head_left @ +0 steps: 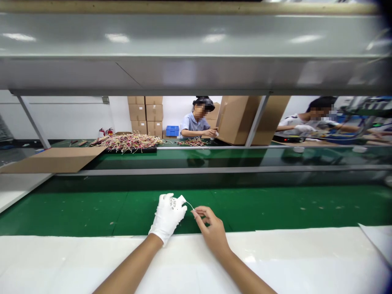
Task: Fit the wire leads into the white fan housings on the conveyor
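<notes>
First, nearest the camera, the left hand (165,218), in a white cotton glove, is closed around a small white plastic part (178,201) with a perforated round face. A thin white wire (189,205) runs from this part to the bare right hand (212,232), where the thumb and forefinger pinch it. Both hands are positioned over a green conveyor belt (76,214), just beyond a white bench surface (92,255). Farther away, a black tray (134,150) carries a heap of thin multicoloured wires (128,142). Behind it, a co-worker (196,122) handles material in front of stacked cardboard cartons (145,114). A second co-worker (315,118) works at the far right.
</notes>
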